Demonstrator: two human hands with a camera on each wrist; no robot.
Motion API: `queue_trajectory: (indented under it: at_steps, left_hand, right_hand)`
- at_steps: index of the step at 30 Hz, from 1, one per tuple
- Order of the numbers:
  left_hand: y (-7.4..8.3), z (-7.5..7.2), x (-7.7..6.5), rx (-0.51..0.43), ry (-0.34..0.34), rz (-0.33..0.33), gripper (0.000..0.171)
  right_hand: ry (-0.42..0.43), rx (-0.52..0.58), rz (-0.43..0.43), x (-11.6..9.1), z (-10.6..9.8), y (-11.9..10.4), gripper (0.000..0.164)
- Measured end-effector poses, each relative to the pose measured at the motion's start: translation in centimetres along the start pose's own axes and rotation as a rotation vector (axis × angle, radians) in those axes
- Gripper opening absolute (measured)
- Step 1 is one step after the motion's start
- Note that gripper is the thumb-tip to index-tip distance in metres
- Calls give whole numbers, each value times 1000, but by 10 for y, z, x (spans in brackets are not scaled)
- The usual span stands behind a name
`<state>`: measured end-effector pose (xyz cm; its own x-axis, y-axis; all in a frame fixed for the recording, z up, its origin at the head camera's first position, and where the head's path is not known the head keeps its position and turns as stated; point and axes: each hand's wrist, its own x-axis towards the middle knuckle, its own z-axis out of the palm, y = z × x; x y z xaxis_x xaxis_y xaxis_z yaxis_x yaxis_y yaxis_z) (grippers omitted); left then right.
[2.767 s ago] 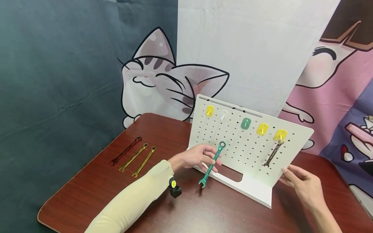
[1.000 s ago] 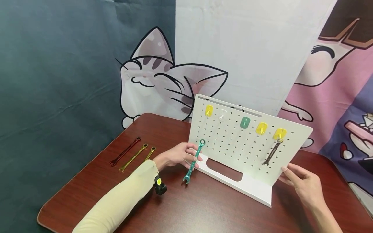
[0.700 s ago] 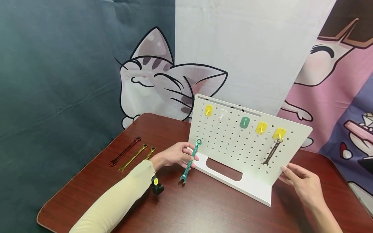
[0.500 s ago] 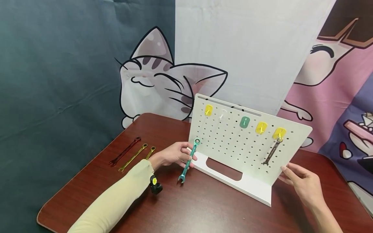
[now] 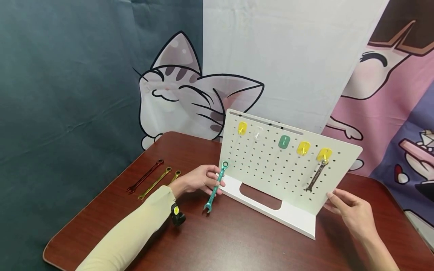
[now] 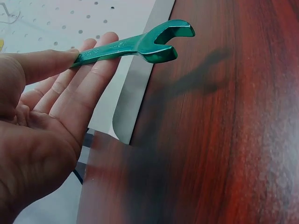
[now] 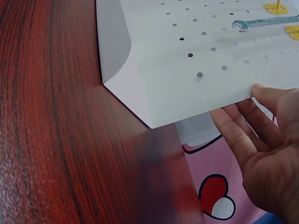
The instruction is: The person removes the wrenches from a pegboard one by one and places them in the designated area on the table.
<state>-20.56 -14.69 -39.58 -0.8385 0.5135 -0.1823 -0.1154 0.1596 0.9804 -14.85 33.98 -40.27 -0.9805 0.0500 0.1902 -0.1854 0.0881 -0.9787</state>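
Observation:
Between thumb and fingers, my left hand [image 5: 198, 178] pinches a green combination wrench [image 5: 215, 190]. Its ring end points up and its open end hangs down over the table, left of the white pegboard [image 5: 271, 165]. In the left wrist view the open end of the wrench [image 6: 156, 43] casts a shadow on the wood. My right hand [image 5: 354, 212] grips the pegboard's right edge, thumb in front and fingers behind, as the right wrist view shows. A dark silver wrench [image 5: 316, 177] hangs from the rightmost yellow hook [image 5: 324, 154].
Left on the table [image 5: 101, 233] lie a red wrench [image 5: 145, 176] and two yellow wrenches, one [image 5: 156, 183] in full view, the other [image 5: 176, 176] partly behind the sleeve. Along the pegboard's top sit yellow hooks [image 5: 242, 128], [image 5: 303, 148], a clear hook [image 5: 258, 133] and a green hook [image 5: 284, 142].
My left hand has drawn the green wrench leftward and a little down, from in front of the pegboard to its left end. My right hand has stayed at the board's edge.

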Motion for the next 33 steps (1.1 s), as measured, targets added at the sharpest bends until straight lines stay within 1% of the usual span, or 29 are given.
queue_trajectory:
  at_steps: [8,15,20,25,33]
  left_hand:
    - [-2,-6,-6,-16,8,-15,32]
    - [-4,-10,-10,-5,1,-16,36]
    - [-5,-13,-13,-2,4,-24,34]
    - [-4,-16,-16,9,7,-30,39]
    - [-6,-21,-22,20,14,-40,39]
  right_hand:
    - [6,-12,8,0,0,-1,22]
    - [29,17,26,-1,2,1,26]
    - [31,20,4,-1,2,2,25]
    - [24,18,-6,-1,1,2,24]
    - [7,-6,-16,-1,1,1,24]
